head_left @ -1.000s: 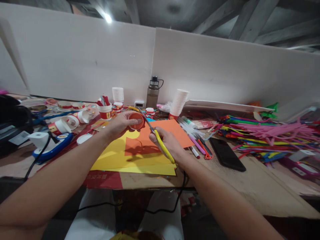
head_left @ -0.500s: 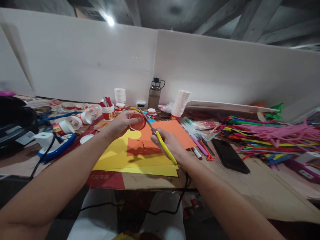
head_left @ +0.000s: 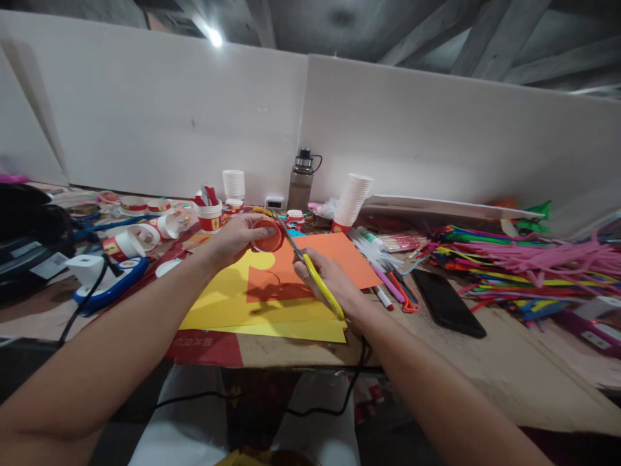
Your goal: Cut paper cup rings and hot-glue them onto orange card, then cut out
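Note:
My left hand (head_left: 237,238) grips a small red paper cup (head_left: 268,235), tipped so that its inside faces me. My right hand (head_left: 326,279) is closed around yellow-handled scissors (head_left: 310,270), whose blades reach up to the rim of the cup. Both hands hover over an orange paper sheet (head_left: 334,254) that lies on yellow sheets (head_left: 228,305). The orange sheet has a curved cut near its lower left.
A black phone (head_left: 446,303) lies right of the papers beside marker pens (head_left: 388,285). Bright pipe cleaners (head_left: 524,262) fill the right side. White cup stacks (head_left: 353,199), a water bottle (head_left: 299,180), cut cups (head_left: 145,234) and a tape dispenser (head_left: 99,279) stand behind and left.
Hardly anything has moved; the view shifted slightly and both hands stay at the cup with the scissors against its rim.

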`<state>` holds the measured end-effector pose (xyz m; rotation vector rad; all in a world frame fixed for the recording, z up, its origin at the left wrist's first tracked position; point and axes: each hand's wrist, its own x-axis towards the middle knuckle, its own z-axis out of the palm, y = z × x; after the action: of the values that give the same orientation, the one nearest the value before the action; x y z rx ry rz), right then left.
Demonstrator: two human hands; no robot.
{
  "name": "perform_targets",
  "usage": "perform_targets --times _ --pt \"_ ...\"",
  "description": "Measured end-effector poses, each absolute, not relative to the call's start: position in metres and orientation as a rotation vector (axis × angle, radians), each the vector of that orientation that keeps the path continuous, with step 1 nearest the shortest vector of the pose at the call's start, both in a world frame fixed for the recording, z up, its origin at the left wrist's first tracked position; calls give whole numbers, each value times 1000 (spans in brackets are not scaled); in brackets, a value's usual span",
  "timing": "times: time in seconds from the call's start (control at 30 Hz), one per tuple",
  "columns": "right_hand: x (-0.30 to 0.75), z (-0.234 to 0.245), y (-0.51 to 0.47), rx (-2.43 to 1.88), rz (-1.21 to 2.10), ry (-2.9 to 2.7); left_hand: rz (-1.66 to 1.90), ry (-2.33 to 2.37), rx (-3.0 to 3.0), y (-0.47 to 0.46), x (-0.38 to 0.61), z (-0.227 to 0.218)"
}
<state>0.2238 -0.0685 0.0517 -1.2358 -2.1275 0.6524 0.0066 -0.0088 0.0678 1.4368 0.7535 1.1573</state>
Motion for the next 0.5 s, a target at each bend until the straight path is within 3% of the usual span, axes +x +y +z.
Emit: perform_targets --times 0.5 --pt "224 51 -68 -1257 654 -2120 1138 818 1494 -5 5 64"
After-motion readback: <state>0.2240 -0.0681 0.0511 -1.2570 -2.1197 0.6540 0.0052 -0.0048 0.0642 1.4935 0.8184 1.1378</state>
